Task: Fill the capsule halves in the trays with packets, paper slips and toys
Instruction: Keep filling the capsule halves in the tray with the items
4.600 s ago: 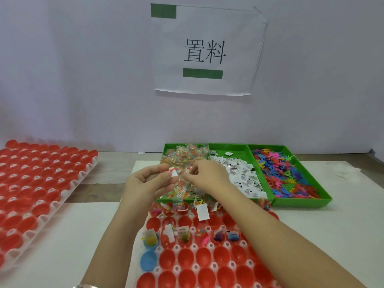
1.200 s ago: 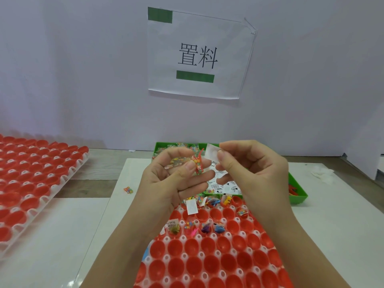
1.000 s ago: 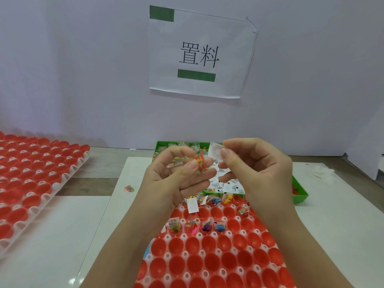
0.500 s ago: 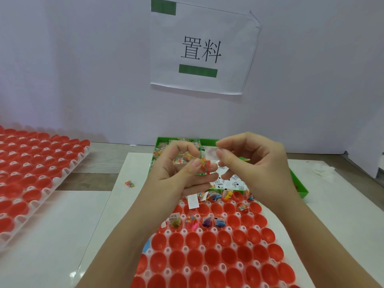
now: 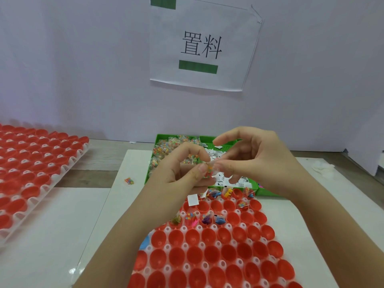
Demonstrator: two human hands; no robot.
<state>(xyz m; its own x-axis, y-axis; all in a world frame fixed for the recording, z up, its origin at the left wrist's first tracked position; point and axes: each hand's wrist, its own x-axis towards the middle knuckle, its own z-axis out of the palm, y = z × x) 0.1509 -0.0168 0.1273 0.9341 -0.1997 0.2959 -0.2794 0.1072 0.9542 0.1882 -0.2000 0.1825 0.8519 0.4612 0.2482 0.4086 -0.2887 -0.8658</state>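
A small, crinkled clear packet (image 5: 209,171) of coloured beads is pinched by the thumb and fingertips of both the left hand (image 5: 178,175) and the right hand (image 5: 264,163), which are curled narrowly round it over the near edge of the green compartmented bin (image 5: 268,192). In front of the bin, glossy red capsule halves (image 5: 196,238) are seated in a white moulded tray (image 5: 222,263) (only some nearest the bin are filled). A stray packet (image 5: 128,181) lies on the smooth white desk (image 5: 62,235), left of the bin.

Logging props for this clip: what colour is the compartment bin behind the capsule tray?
Bright green bin, clearest in the head view.
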